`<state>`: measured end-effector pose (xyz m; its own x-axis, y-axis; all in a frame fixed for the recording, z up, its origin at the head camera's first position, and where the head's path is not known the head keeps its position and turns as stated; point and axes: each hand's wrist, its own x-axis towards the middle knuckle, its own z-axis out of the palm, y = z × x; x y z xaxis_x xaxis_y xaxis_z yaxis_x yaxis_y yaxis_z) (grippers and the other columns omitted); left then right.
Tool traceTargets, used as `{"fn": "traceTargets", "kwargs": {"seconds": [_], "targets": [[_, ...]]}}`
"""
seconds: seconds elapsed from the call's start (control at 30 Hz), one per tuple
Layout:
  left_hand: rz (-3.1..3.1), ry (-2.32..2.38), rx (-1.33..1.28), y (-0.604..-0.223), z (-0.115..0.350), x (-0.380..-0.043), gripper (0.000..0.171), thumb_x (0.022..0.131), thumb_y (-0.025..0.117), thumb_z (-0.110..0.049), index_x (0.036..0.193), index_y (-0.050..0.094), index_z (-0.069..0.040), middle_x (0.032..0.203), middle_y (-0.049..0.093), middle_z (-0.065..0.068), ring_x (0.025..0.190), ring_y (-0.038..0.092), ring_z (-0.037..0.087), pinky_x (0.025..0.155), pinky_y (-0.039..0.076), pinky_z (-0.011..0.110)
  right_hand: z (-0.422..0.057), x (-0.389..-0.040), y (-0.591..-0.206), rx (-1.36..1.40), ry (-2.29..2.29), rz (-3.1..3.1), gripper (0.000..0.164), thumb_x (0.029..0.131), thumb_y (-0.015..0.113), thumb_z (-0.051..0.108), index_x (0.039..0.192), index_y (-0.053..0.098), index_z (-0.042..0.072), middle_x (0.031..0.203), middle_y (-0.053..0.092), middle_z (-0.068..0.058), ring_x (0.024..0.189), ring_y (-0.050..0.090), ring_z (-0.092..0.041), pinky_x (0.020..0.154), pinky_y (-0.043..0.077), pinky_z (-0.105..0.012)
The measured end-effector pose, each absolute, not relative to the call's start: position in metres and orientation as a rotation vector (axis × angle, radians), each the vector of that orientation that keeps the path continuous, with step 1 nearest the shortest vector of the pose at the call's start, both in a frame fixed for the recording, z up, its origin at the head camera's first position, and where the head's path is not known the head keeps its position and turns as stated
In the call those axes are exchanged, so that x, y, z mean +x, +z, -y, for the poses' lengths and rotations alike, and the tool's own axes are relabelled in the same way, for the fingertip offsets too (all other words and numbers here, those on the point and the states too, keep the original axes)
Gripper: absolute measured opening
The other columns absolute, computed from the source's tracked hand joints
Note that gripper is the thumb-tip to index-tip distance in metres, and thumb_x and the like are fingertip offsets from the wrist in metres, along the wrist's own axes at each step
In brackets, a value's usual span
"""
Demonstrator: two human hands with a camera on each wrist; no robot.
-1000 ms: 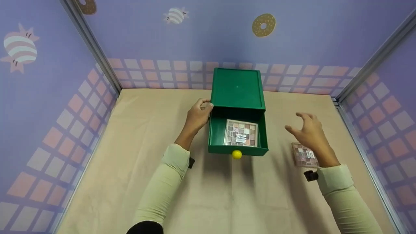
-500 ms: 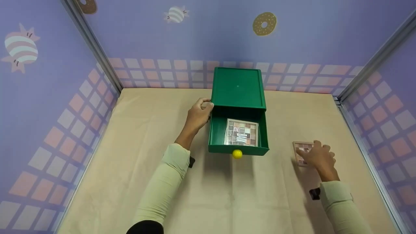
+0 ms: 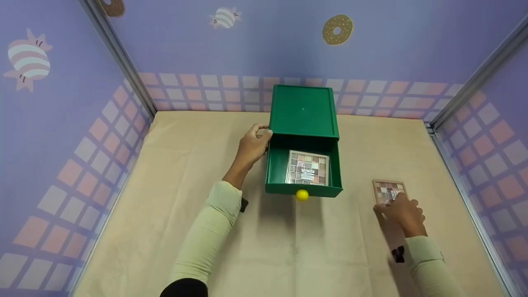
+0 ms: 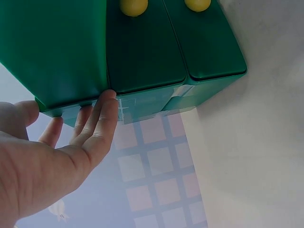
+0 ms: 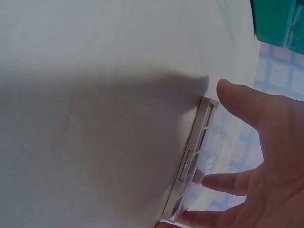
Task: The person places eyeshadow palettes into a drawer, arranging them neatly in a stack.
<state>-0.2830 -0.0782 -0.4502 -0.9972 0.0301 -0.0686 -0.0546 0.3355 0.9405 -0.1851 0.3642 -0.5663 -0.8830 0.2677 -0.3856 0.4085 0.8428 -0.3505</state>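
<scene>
The green drawer cabinet (image 3: 304, 109) stands by the back wall, its top drawer (image 3: 275, 169) pulled out with a yellow knob (image 3: 302, 195) at the front. Inside that drawer lies a makeup palette (image 3: 307, 169) with a grid of coloured pans. My left hand (image 3: 252, 146) touches the cabinet's left side; in the left wrist view its fingers (image 4: 102, 126) lie nearly straight against it. To the right, a second eyeshadow palette (image 3: 385, 190) lies on the table under my right hand (image 3: 403, 212). In the right wrist view two fingertips reach its clear lid, while the thumb (image 5: 242, 102) sits just off its corner.
Two closed drawers (image 4: 142, 52) with yellow knobs sit below the pulled-out one. A beige cloth (image 3: 198, 165) covers the table. Patterned purple panels (image 3: 264, 41) with metal corner posts (image 3: 474, 74) enclose the back and sides.
My right hand has come down and toward me, from above the table onto the palette at right. My left hand stays at the cabinet's side.
</scene>
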Motion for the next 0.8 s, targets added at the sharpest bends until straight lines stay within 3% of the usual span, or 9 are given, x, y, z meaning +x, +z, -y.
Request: {"fn": "traceTargets", "kwargs": {"seconds": [0.3, 0.47, 0.63, 0.8], "targets": [[-2.509, 1.772, -0.014, -0.451, 0.078, -0.282, 0.042, 0.105, 0.050, -0.039, 0.143, 0.054, -0.021, 0.122, 0.069, 0.011, 0.102, 0.068, 0.025, 0.078, 0.054, 0.033, -0.359, -0.183, -0.572, 0.530, -0.584, -2.715, 0.085, 0.088, 0.074, 0.050, 0.132, 0.043, -0.015, 0.121, 0.046, -0.043, 0.109, 0.046, -0.060, 0.086, 0.041, -0.067], [-2.502, 1.780, -0.023, -0.450, 0.078, -0.282, 0.040, 0.105, 0.050, -0.038, 0.142, 0.055, -0.022, 0.114, 0.071, 0.009, 0.091, 0.067, 0.023, 0.072, 0.052, 0.030, -0.360, -0.184, -0.576, 0.531, -0.586, -2.712, 0.093, 0.088, 0.072, 0.053, 0.139, 0.036, -0.017, 0.125, 0.041, -0.047, 0.113, 0.042, -0.064, 0.090, 0.038, -0.070], [-2.509, 1.776, -0.032, -0.451, 0.077, -0.283, 0.040, 0.105, 0.050, -0.039, 0.141, 0.056, -0.023, 0.111, 0.071, 0.007, 0.086, 0.064, 0.017, 0.071, 0.052, 0.029, -0.358, -0.185, -0.580, 0.567, -0.590, -2.734, 0.092, 0.089, 0.071, 0.047, 0.141, 0.033, -0.019, 0.124, 0.040, -0.048, 0.113, 0.042, -0.063, 0.089, 0.039, -0.069], [-2.517, 1.767, -0.027, -0.451, 0.077, -0.284, 0.041, 0.105, 0.049, -0.039, 0.142, 0.055, -0.022, 0.114, 0.070, 0.008, 0.093, 0.067, 0.023, 0.073, 0.053, 0.031, -0.359, -0.187, -0.580, 0.629, -0.629, -2.747, 0.091, 0.088, 0.071, 0.045, 0.142, 0.033, -0.017, 0.120, 0.042, -0.043, 0.109, 0.043, -0.057, 0.085, 0.041, -0.064]]}}
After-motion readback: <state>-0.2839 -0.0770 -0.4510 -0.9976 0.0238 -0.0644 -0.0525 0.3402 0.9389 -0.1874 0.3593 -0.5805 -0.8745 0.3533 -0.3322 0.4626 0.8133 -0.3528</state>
